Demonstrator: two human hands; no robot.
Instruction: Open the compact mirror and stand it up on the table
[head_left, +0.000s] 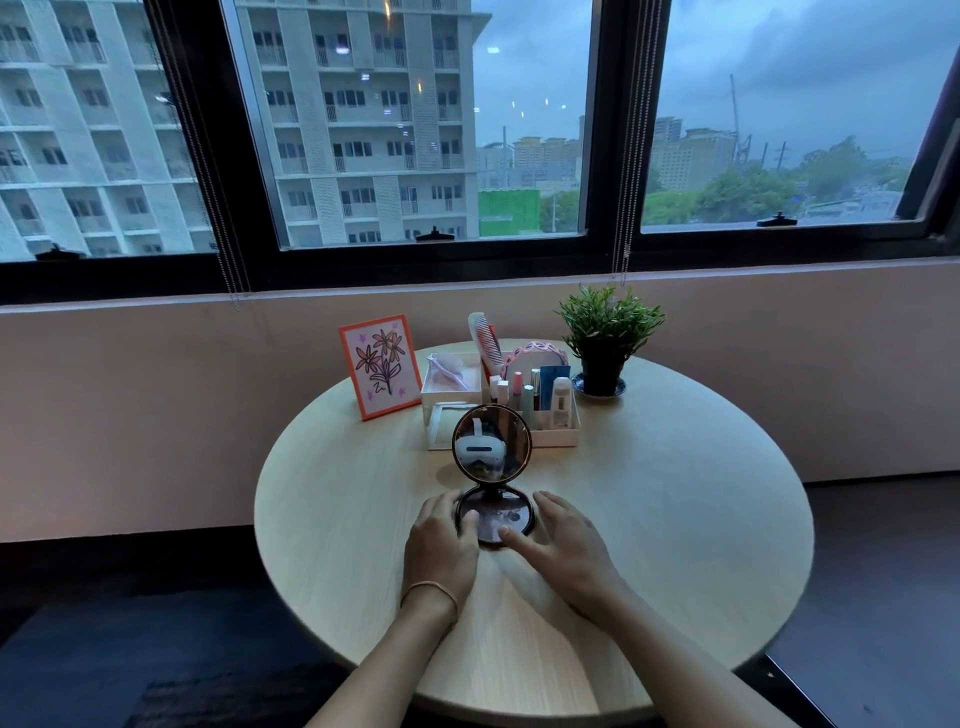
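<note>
The round dark-rimmed compact mirror stands open near the middle of the round wooden table. Its upper half is upright and faces me, and its lower half lies flat on the tabletop. My left hand rests on the left rim of the flat half, with fingertips on the glass. On the right side, my right hand lies with fingers spread, thumb touching the front rim of the flat half. Both hands steady the base.
Behind the mirror stands a white organiser with cosmetics and a comb. An orange-framed flower picture stands at the back left, a potted plant at the back right. A wall and windows lie beyond the table.
</note>
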